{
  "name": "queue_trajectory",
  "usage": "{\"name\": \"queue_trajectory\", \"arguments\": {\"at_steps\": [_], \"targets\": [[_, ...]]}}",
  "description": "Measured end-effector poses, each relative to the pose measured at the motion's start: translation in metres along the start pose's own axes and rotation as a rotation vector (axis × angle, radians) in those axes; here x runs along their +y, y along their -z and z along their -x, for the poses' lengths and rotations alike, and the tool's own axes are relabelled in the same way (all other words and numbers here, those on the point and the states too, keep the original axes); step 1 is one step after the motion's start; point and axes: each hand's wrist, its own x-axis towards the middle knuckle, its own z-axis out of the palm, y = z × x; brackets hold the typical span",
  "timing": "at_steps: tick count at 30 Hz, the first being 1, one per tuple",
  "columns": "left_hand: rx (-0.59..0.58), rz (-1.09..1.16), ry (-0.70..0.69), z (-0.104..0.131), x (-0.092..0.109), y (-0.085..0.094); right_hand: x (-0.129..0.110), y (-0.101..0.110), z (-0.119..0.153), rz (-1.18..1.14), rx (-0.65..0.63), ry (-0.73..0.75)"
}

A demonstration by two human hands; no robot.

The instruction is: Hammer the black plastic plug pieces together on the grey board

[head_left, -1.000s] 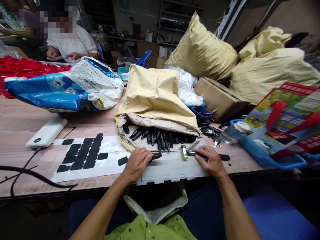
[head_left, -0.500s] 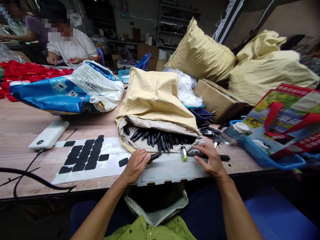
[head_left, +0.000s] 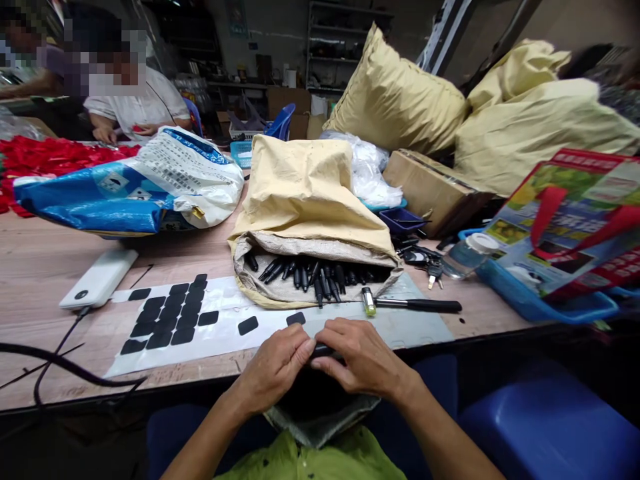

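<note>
My left hand [head_left: 278, 365] and my right hand [head_left: 364, 357] meet at the table's front edge, fingers closed on a black pen-shaped part [head_left: 324, 350]. Most of it is hidden by the fingers. Below them, an open-mouthed bag [head_left: 320, 427] rests at my lap. A small hammer [head_left: 425, 305] with a yellow-green and silver head lies on the grey sheet [head_left: 420, 325], just beyond my right hand. Many similar black parts [head_left: 325, 283] spill from the mouth of a cream sack [head_left: 300, 193].
White backing paper [head_left: 220, 333] with black rounded patches [head_left: 175, 310] lies left, near a power bank [head_left: 99, 279] and cables. A blue-and-white sack [head_left: 140, 190] stands behind. Keys [head_left: 435, 273], a jar [head_left: 467, 257] and a blue basket [head_left: 530, 293] sit right. A co-worker [head_left: 135, 107] sits across.
My right hand has left the hammer, which now lies on the sheet. Both hands have come together nearer my body, and the right now also grips the black part.
</note>
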Motion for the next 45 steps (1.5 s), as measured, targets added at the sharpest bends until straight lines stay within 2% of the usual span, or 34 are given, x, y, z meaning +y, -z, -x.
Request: {"name": "queue_trajectory", "arguments": {"at_steps": [3,7,13,19,24,29,31,35,38,42,45], "targets": [[-0.024,0.025,0.057,0.011,0.007,-0.001,-0.008,-0.003,0.005,0.011,-0.035,0.009],[-0.068,-0.065,0.108,0.022,0.014,-0.006,-0.016,-0.012,0.010,0.040,-0.031,0.028],[-0.096,-0.157,0.087,0.029,0.010,-0.020,-0.019,-0.026,0.022,0.025,-0.033,0.038],[-0.167,-0.210,0.131,0.033,0.011,-0.022,-0.029,-0.024,0.033,0.066,-0.058,-0.028],[-0.169,-0.201,0.092,0.042,0.017,-0.028,-0.035,-0.026,0.043,0.042,-0.028,0.013],[-0.220,-0.184,0.058,0.053,0.015,-0.041,-0.037,-0.038,0.054,-0.055,0.021,0.059],[-0.253,-0.193,0.074,0.056,0.010,-0.048,-0.037,-0.047,0.059,-0.087,-0.001,0.048],[-0.322,-0.218,0.122,0.062,-0.006,-0.064,-0.036,-0.070,0.071,-0.173,-0.147,-0.082],[-0.301,-0.271,0.196,0.066,-0.016,-0.072,-0.032,-0.083,0.078,-0.218,-0.224,-0.241],[-0.193,-0.318,0.322,0.069,-0.020,-0.068,-0.024,-0.089,0.078,-0.224,-0.199,-0.403],[-0.234,-0.363,0.368,0.073,-0.022,-0.062,-0.020,-0.090,0.073,-0.196,-0.198,-0.496]]}}
